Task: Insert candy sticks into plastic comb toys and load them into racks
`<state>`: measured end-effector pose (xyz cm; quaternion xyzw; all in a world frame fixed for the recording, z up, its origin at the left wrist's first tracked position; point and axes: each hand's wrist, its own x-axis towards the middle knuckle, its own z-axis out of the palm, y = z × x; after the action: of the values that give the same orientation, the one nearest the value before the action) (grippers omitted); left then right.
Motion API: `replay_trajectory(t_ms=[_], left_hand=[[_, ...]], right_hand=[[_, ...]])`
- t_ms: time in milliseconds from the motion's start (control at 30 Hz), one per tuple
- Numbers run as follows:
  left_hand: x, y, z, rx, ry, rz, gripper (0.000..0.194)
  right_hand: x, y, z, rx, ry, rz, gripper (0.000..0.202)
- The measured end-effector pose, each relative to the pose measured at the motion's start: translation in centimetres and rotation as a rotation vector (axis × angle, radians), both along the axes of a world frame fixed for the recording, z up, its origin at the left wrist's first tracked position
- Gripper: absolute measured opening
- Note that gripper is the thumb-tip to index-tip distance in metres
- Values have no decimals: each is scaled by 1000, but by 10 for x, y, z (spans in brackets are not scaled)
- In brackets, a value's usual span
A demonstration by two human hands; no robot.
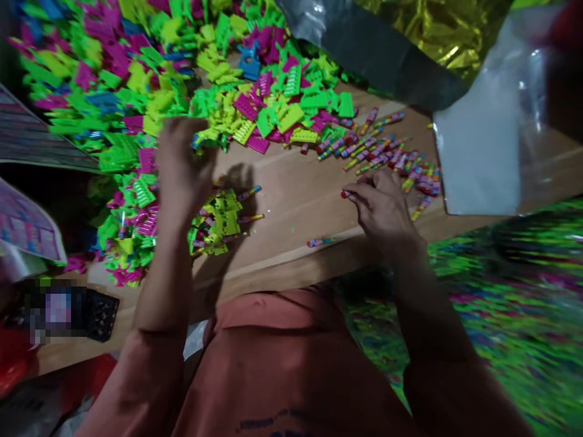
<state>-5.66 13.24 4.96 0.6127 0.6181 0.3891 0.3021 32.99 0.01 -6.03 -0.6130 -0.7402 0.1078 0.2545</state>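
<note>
My left hand (184, 161) is over the near edge of a big heap of small plastic pieces (122, 67) in green, yellow, magenta and blue. Its fingers are curled together and partly hidden, and what they hold cannot be made out. My right hand (382, 203) pinches a small printed stick with a red end (345, 194) between thumb and finger. Beyond that hand lies a pile of similar short, colourful sticks (373, 149). One loose stick (319, 242) rests near the table's front edge. Beside my left forearm sits a cluster of yellow pieces with sticks in them (223, 221).
A white plastic bag (478, 158) lies on the wooden table (282, 182) at right, with a grey and gold foil sheet (387, 54) behind. A dark phone-like object (102, 314) is at lower left. More coloured pieces (514, 340) are below the table at right.
</note>
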Motion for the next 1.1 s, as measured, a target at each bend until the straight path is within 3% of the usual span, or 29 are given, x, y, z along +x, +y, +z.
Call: replay_trajectory(t_ms=[100, 200, 300, 400, 567, 667, 800, 933, 1100], left_hand=[[57, 52, -38, 8, 76, -296, 28], [97, 92, -72, 3, 163, -408, 33], [117, 107, -94, 0, 243, -409, 38], [113, 98, -105, -8, 247, -415, 50], [81, 65, -102, -98, 107, -432, 62], [73, 57, -94, -116, 57, -385, 56], [93, 62, -87, -94, 111, -255, 43], [120, 63, -81, -169, 309, -305, 50], [114, 44, -66, -172, 280, -297, 40]], right_hand=[[-19, 10, 1, 11, 10, 53, 22], [-30, 14, -2, 31, 33, 60, 24], [-33, 13, -5, 52, 42, 57, 24], [-32, 11, -8, 65, 57, 60, 22], [-31, 10, -11, 55, 97, 46, 23], [-32, 12, -12, 57, 95, 46, 23], [-35, 14, -10, 33, 103, 45, 22], [-41, 14, 1, 20, 131, 35, 19], [-54, 12, 15, -14, 310, 30, 13]])
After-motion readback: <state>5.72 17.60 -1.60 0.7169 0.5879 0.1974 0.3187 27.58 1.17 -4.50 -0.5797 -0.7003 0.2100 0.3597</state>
